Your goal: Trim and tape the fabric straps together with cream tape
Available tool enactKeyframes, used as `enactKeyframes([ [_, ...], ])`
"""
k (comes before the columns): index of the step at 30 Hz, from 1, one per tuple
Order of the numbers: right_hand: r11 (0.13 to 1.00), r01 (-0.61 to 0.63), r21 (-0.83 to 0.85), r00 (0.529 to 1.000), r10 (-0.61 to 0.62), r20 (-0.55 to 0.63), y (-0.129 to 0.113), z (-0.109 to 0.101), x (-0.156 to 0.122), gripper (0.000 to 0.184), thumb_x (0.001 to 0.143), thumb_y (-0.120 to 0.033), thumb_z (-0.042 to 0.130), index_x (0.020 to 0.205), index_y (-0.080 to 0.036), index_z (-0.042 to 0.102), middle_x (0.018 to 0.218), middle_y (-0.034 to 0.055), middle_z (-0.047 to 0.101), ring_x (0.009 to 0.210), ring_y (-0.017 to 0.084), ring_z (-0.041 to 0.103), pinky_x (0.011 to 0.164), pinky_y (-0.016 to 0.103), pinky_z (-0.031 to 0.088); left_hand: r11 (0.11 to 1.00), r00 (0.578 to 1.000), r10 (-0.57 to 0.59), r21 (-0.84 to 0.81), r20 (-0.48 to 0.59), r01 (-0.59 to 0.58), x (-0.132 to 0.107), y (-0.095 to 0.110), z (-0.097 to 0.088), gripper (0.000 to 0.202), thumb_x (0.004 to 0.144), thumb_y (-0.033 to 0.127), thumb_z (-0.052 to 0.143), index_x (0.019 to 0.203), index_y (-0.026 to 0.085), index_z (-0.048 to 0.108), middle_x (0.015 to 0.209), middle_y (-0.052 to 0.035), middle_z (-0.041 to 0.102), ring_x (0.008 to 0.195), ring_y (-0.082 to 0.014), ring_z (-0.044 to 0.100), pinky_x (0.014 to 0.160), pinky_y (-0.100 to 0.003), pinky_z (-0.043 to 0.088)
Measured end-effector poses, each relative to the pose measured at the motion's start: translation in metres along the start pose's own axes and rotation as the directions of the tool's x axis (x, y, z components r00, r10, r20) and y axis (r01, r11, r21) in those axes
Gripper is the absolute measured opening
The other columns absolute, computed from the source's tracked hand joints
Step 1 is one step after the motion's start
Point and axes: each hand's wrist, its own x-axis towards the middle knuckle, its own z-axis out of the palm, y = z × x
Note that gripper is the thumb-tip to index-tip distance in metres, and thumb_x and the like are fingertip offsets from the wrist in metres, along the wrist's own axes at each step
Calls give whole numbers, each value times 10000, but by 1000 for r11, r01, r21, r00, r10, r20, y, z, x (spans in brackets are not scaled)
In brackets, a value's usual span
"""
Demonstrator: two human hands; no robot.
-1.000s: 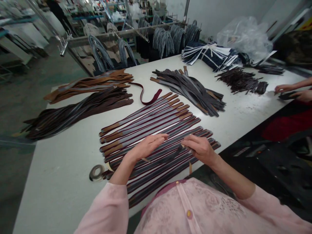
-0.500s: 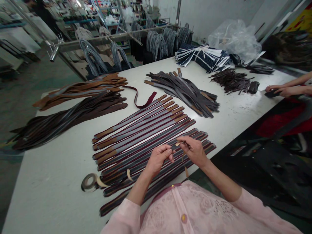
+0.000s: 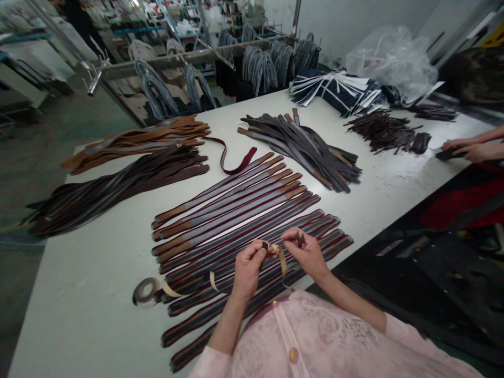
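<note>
We see a white surface [image 3: 90, 278] bearing maroon-edged fabric strips [image 3: 240, 202], probably soft, limp and light, best lifted near both ends. Over them, our left hand [image 3: 248, 264] pinches dark tape and our right hand [image 3: 309, 254] curls, its grip unclear to us. Between them hangs a pale paper ribbon [image 3: 283, 263], likely thin and tearable, best pinched by its edges.

Pale pink floral shirt [image 3: 334, 336] with yellow buttons [image 3: 293, 355]
</note>
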Motion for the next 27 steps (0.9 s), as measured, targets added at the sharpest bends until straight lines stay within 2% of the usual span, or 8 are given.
enactKeyframes([
  [4, 999, -36, -35, 994, 39, 105, -17, -3, -1, 142, 686, -259, 604, 802, -176, 600, 690, -22, 492, 555, 75, 437, 505, 203, 366, 897, 992, 106, 423, 75, -128, 1, 0, -1, 141, 774, 237, 531, 766, 164, 651, 761, -36, 568, 755, -139, 531, 708, -270, 424],
  [8, 991, -28, -131, 994, 41, 99, -16, -9, -3, 109, 708, -253, 583, 638, -170, 573, 611, -27, 488, 545, 81, 449, 499, 206, 362, 841, 989, 66, 527, 131, -125, 0, -7, 5, 136, 765, 244, 535, 767, 179, 655, 738, -33, 563, 728, -135, 523, 686, -262, 410],
  [10, 987, -23, -162, 995, 39, 95, -10, -15, -4, 121, 720, -249, 569, 626, -173, 566, 602, -28, 492, 538, 83, 453, 498, 209, 362, 834, 994, 12, 548, 108, -70, 0, -11, 7, 126, 745, 256, 558, 709, 177, 648, 701, -26, 553, 704, -132, 522, 669, -254, 407],
  [12, 984, -19, -176, 997, 33, 73, -1, -22, -3, 123, 729, -246, 560, 630, -173, 560, 606, -26, 500, 555, 90, 462, 517, 214, 366, 839, 991, -104, 542, 83, 43, 1, -15, 7, 140, 722, 279, 576, 660, 169, 636, 663, -11, 529, 625, -115, 519, 602, -238, 407],
  [16, 982, -5, -187, 1000, 2, -18, 23, -34, 16, 149, 738, -274, 541, 629, -172, 533, 610, -21, 509, 588, 104, 469, 561, 224, 374, 822, 912, -408, 453, 44, 346, 11, -20, -1, 183, 669, 331, 611, 687, 149, 617, 607, 20, 511, 431, -69, 470, 421, -200, 342],
  [18, 984, -37, -173, 996, 23, -81, 36, -40, 36, 155, 733, -294, 532, 636, -173, 522, 562, -34, 488, 538, 98, 450, 526, 217, 364, 786, 872, -489, 443, 18, 431, 20, -20, -8, 209, 643, 344, 629, 692, 142, 602, 504, 39, 494, 392, -66, 446, 399, -187, 320],
  [21, 986, -112, -127, 979, 88, -186, 54, -52, 78, 167, 728, -324, 512, 654, -175, 512, 468, -57, 446, 447, 91, 414, 469, 211, 339, 739, 841, -539, 457, -41, 495, 38, -18, -27, 246, 603, 366, 648, 662, 141, 571, 407, 52, 478, 362, -66, 422, 395, -184, 319],
  [27, 965, -129, -227, 927, 36, -373, 92, -84, 153, 183, 700, -325, 506, 601, -172, 512, 435, -44, 472, 447, 94, 439, 508, 214, 353, 612, 809, -548, 557, -212, 561, 82, -4, -89, 333, 519, 422, 668, 657, 146, 544, 344, 61, 462, 329, -70, 383, 362, -183, 275],
])
